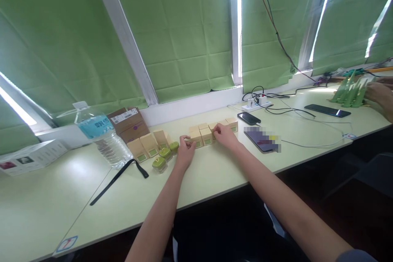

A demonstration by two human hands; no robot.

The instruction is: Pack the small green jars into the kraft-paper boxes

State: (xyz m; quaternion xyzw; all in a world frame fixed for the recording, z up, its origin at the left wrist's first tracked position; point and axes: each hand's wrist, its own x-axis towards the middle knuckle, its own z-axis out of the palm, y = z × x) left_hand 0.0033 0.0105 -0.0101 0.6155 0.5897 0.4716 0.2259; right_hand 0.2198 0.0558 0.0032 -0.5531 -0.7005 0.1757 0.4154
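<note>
Small tan cardboard boxes with green-marked fronts stand in a cluster of two rows on the table. At its left end, my left hand [186, 150] rests with thumb and index finger apart, touching the side of the end box [195, 138]. My right hand [226, 136] has its fingers pinched at a box [212, 127] farther right in the cluster; its fingertips partly hide that box. Left of my left hand sit three small clear containers with green lids [159, 163]. Behind them stand several similar tan boxes, open-topped or with raised flaps [149, 143].
A large water bottle [106, 139] tilts in view at left, beside a brown carton [130, 125], a black strap [113, 180] and a white box [33, 156]. Rightward lie phones [249, 118], a power strip [256, 105] with cables, and another person's hand [380, 96] near green pointed pieces [350, 92].
</note>
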